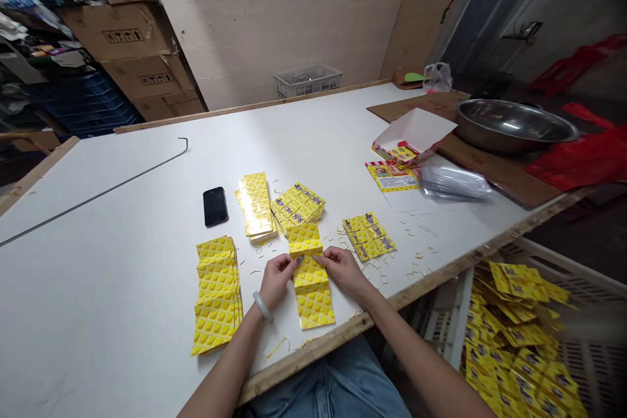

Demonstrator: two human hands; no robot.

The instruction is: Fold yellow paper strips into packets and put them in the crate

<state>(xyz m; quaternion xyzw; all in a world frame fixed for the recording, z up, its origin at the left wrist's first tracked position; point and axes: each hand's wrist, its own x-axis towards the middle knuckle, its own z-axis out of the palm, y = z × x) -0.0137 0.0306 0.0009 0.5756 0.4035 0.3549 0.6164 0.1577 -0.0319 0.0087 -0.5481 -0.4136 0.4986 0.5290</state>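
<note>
Head view: left hand (275,279) and right hand (347,270), each grip pinched on the creased yellow sheet (315,305).

I see soft, even light across the broad white worktop (137,281), with white glare on the glossy yellow card stack (256,204) and a glint inside the round steel basin (514,124). At my right edge, a red plastic stool (580,61) looks dim and blurred.

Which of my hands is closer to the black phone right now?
Left. The left hand is nearer, with the black phone ahead and leftward; the right hand is at the yellow strip's right edge.
</note>
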